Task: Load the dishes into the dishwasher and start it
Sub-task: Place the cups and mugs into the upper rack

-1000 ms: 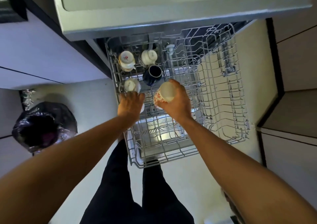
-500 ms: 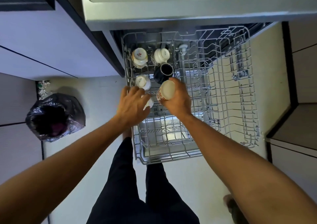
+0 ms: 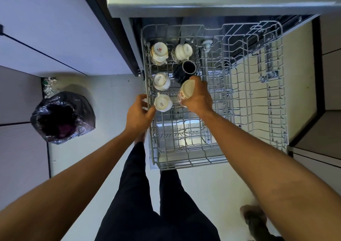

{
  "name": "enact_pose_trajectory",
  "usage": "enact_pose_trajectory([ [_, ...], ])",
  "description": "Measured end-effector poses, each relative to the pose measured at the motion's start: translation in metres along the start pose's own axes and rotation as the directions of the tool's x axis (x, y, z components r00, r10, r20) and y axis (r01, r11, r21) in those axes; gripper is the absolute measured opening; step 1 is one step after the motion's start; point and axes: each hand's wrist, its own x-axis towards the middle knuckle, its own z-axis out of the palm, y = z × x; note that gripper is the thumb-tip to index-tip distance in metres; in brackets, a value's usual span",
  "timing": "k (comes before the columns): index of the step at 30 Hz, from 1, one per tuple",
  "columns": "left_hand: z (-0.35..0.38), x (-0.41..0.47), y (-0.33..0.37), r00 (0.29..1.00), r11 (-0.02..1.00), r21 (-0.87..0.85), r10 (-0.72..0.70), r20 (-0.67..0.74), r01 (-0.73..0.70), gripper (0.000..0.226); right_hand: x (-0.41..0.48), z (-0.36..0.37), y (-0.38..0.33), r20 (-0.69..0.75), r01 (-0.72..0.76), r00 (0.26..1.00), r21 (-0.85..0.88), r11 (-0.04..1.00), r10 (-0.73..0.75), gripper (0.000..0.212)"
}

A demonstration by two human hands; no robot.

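Observation:
The dishwasher's wire upper rack (image 3: 258, 96) is pulled out below me. Upside-down white cups stand along its left side: two at the back (image 3: 159, 53) (image 3: 182, 52), one in the middle (image 3: 161, 81) and one nearest me (image 3: 163, 103). A dark mug (image 3: 186, 69) lies tilted beside them. My left hand (image 3: 138, 111) is at the rack's left edge, fingers loosely curled, thumb tip at the nearest cup. My right hand (image 3: 199, 96) grips a white mug with a red pattern (image 3: 185, 93), tilted, just in front of the dark mug.
A black rubbish bag (image 3: 62, 115) sits on the floor at the left. Cabinet fronts (image 3: 55, 37) run along the left, and the counter edge (image 3: 221, 8) overhangs the rack. My legs (image 3: 156, 203) stand at the rack's front left corner.
My left hand has drawn back to the left off the nearest white cup, which now stands uncovered in the rack. My right hand keeps the patterned mug in about the same place.

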Motion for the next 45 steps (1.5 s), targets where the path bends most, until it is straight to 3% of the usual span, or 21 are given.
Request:
enact_pose_trajectory([
  [5, 0.004, 0.004, 0.001, 0.999, 0.999, -0.014, -0.029, 0.022, 0.030, 0.046, 0.000, 0.006, 0.004, -0.014, -0.075, 0.997, 0.005, 0.997, 0.075, 0.098],
  [14, 0.006, 0.008, 0.000, 0.997, 0.999, -0.008, -0.048, 0.061, 0.049, 0.047, -0.004, 0.012, 0.002, -0.017, -0.084, 0.996, -0.029, 0.996, 0.084, 0.096],
  [21, 0.008, 0.006, 0.003, 0.997, 0.998, -0.015, -0.054, 0.056, 0.055, 0.046, -0.016, 0.008, 0.009, -0.019, -0.063, 0.998, -0.010, 0.998, 0.063, 0.109],
  [28, 0.002, 0.004, 0.003, 0.998, 0.996, 0.073, -0.062, 0.031, 0.060, 0.048, -0.026, -0.013, 0.007, -0.053, -0.068, 0.996, 0.000, 0.998, 0.068, 0.107],
  [31, -0.003, -0.003, 0.009, 0.999, 0.989, 0.140, -0.042, 0.014, 0.040, 0.049, -0.037, -0.027, 0.004, -0.127, -0.042, 0.991, 0.015, 0.999, 0.044, 0.096],
  [37, -0.036, -0.032, 0.015, 0.999, 0.964, 0.263, 0.041, 0.015, -0.043, 0.029, -0.061, -0.057, -0.008, -0.139, -0.048, 0.989, 0.045, 0.998, 0.054, 0.032],
  [45, -0.125, -0.072, -0.003, 0.991, 0.937, 0.344, 0.094, -0.099, -0.054, 0.019, -0.090, -0.069, -0.069, -0.114, 0.117, 0.987, -0.001, 0.993, -0.116, 0.009],
])
